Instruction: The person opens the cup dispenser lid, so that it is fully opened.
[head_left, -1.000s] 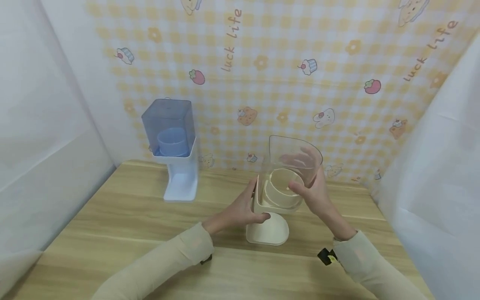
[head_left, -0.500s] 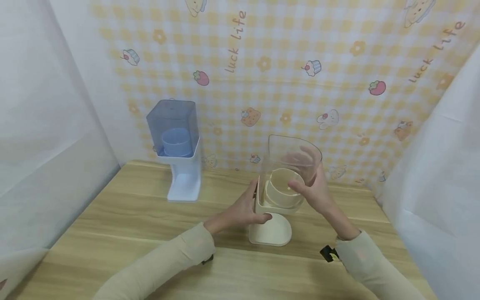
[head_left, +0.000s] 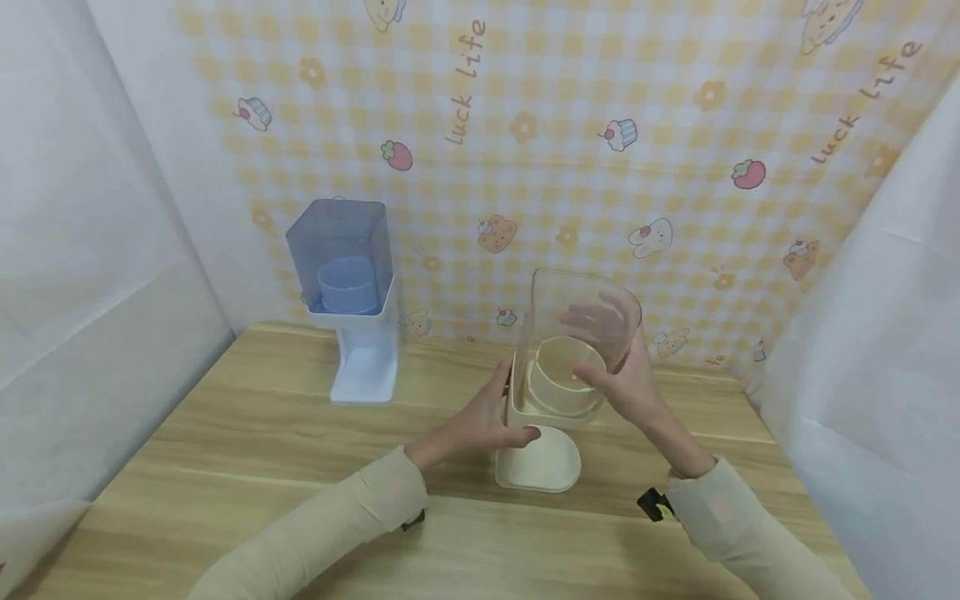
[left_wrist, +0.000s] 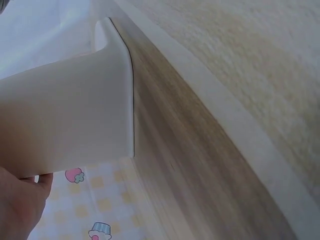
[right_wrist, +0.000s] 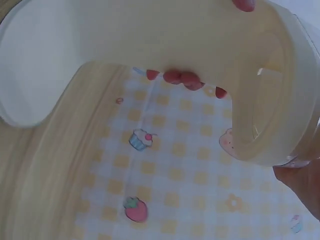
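Note:
A cream dispenser stand (head_left: 538, 460) with a rounded foot is upright on the wooden table. Seated in its top holder is a clear, open-topped container (head_left: 562, 304) with a cream ring (head_left: 558, 392) at its bottom. My left hand (head_left: 480, 421) grips the stand's column just below the holder, thumb in front. In the right wrist view its fingertips (right_wrist: 181, 78) show round the column's edge. My right hand (head_left: 633, 392) holds the container's right side, its fingers visible through the clear wall and its thumb over the near side. The left wrist view shows the stand's smooth side (left_wrist: 75, 112).
A second dispenser with a white stand (head_left: 366, 371) and a bluish translucent container (head_left: 337, 233) stands at the back left. A checked cloth (head_left: 525, 183) hangs behind the table (head_left: 300, 475). White sheets (head_left: 855, 350) enclose both sides.
The clear container has shifted slightly left relative to the stand's foot, the right hand with it. Both hands keep their hold. The head view sways a little; the other dispenser stays put.

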